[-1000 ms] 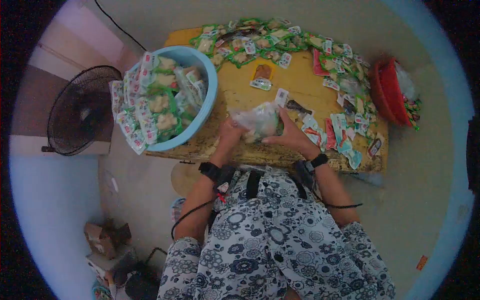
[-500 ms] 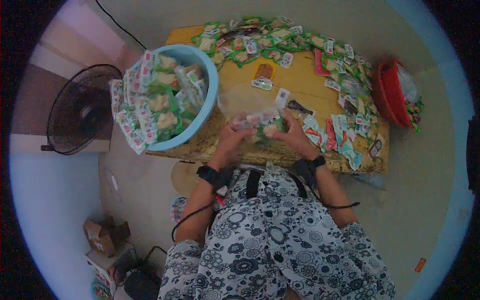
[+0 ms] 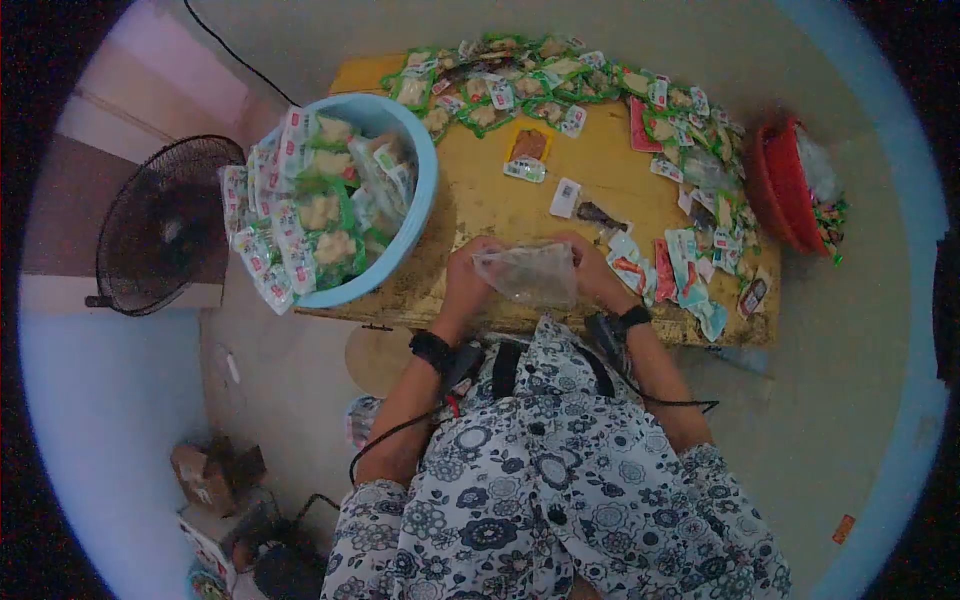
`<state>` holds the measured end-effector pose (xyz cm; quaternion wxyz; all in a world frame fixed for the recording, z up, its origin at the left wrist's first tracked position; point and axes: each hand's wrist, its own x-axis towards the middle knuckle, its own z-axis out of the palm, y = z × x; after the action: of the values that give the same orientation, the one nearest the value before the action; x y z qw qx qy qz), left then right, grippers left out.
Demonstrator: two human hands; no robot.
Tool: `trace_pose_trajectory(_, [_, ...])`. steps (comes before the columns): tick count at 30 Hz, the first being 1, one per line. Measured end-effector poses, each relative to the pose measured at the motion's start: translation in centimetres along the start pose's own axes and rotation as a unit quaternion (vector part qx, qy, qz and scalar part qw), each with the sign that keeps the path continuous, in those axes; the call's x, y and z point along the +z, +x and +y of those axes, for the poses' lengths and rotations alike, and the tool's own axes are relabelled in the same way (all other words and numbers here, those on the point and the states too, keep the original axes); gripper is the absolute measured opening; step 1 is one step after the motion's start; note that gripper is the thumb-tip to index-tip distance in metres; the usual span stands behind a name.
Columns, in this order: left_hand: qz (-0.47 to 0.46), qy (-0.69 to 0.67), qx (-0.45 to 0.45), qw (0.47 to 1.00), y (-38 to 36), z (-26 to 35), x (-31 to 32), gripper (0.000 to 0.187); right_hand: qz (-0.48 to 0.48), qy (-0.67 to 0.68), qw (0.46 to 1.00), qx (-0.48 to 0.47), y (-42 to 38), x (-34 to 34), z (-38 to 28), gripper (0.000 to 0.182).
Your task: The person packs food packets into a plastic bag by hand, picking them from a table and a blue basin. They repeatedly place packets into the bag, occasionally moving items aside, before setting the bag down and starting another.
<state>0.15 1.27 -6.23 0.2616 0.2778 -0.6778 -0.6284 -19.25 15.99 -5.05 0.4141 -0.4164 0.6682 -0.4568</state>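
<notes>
A clear plastic bag (image 3: 530,274) is stretched between my two hands at the front edge of the yellow table. Closed at the bag's left side is my left hand (image 3: 470,278). My right hand (image 3: 594,272) grips the opposite side, its fingertips partly hidden by the plastic. I cannot make out any contents in the bag. Beyond my right hand lie a small white-labelled packet (image 3: 565,197) and a dark sealed packet (image 3: 600,215). Farther back, an orange-edged packet of brown food (image 3: 528,152) rests flat on the wood.
Left stands a blue basin (image 3: 424,190) heaped with sealed food packets (image 3: 320,212). Green-edged packets (image 3: 490,92) line the table's (image 3: 470,205) back and right. Red-and-white packets (image 3: 688,270) lie right of my hand. Red basins (image 3: 776,185) and a black fan (image 3: 165,225) flank the table.
The green-edged packet seen between my hands is no longer visible there. The clear bag, formerly spread behind it on the table, is now held taut between both hands.
</notes>
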Motion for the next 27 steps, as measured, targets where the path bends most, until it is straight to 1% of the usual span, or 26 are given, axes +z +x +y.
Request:
trace_pose_trajectory(2, [-0.008, 0.024, 0.004, 1.000, 0.0, 1.0, -0.2, 0.020, 0.014, 0.028, 0.998, -0.057, -0.1, -0.3, -2.3, 0.055])
trace_pose_trajectory(5, [0.018, -0.047, -0.108, 0.993, -0.4, 6.1, 0.0, 0.020, 0.060, -0.068, 0.991, -0.099, -0.2, -1.1, -4.2, 0.043])
trace_pose_trajectory(8, [-0.008, -0.012, -0.071, 0.997, 0.2, 6.0, -1.0, 0.020, 0.073, -0.013, 0.996, -0.055, -0.3, -1.7, -5.8, 0.029])
trace_pose_trajectory(11, [0.001, -0.094, -0.092, 0.991, 0.6, 6.3, -1.9, 0.016, 0.079, -0.043, 0.996, -0.004, -1.2, -2.2, -9.1, 0.019])
trace_pose_trajectory(14, [0.007, -0.075, -0.055, 0.996, 0.9, 6.9, -3.0, 0.010, 0.078, -0.047, 0.996, -0.020, -1.5, -2.8, -8.7, 0.021])
trace_pose_trajectory(17, [0.011, -0.063, -0.059, 0.996, 0.8, 8.4, -3.3, 0.009, 0.086, 0.010, 0.996, -0.037, -1.8, -2.6, -9.1, 0.021])
trace_pose_trajectory(20, [0.020, -0.068, -0.056, 0.996, 0.8, 8.8, -3.3, 0.009, 0.096, 0.021, 0.994, -0.055, -1.6, -2.6, -8.3, 0.022])
trace_pose_trajectory(23, [0.030, -0.073, -0.052, 0.996, 0.8, 9.3, -3.4, 0.011, 0.117, -0.027, 0.990, -0.074, -1.7, -2.9, -9.3, 0.022])
trace_pose_trajectory(26, [0.017, -0.064, -0.067, 0.996, 0.9, 9.9, -4.0, 0.014, 0.136, 0.004, 0.988, -0.075, -2.0, -2.7, -10.1, 0.019])
trace_pose_trajectory(27, [0.015, -0.067, -0.052, 0.996, 0.9, 9.6, -4.0, 0.015, 0.143, 0.017, 0.987, -0.070, -2.1, -2.7, -10.2, 0.019])
